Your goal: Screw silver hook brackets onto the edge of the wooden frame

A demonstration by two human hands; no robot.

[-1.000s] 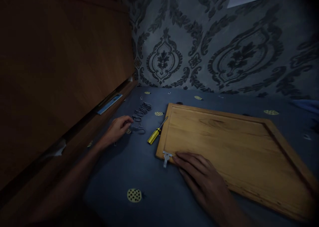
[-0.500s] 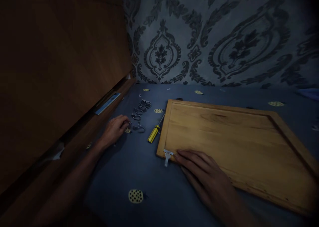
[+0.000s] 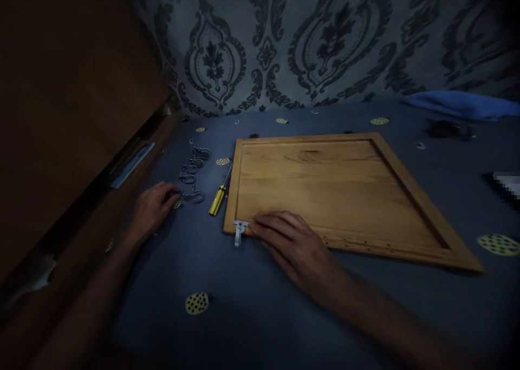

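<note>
A wooden panel (image 3: 333,191) with a raised frame lies flat on a blue cloth. My right hand (image 3: 292,245) rests flat on the panel's near left corner, fingers stretched out, fingertips beside a small white metal bracket (image 3: 239,231) at that corner. My left hand (image 3: 153,207) lies on the cloth to the left, fingers curled and pinched at a small metal hook (image 3: 194,196), the nearest of a row of several hooks (image 3: 195,167). A yellow-handled screwdriver (image 3: 218,195) lies between the hooks and the panel.
A brown wooden cabinet (image 3: 73,115) stands along the left, with a light blue strip (image 3: 133,164) on its ledge. Patterned grey wallpaper (image 3: 309,45) closes the back. A blue folded cloth (image 3: 463,103) lies at the back right. Yellow dotted circles (image 3: 197,303) mark the cloth.
The view has swung right and down, so everything sits further left and lower. My left hand has drawn slightly back from the row of hooks. My right hand stays on the panel's corner.
</note>
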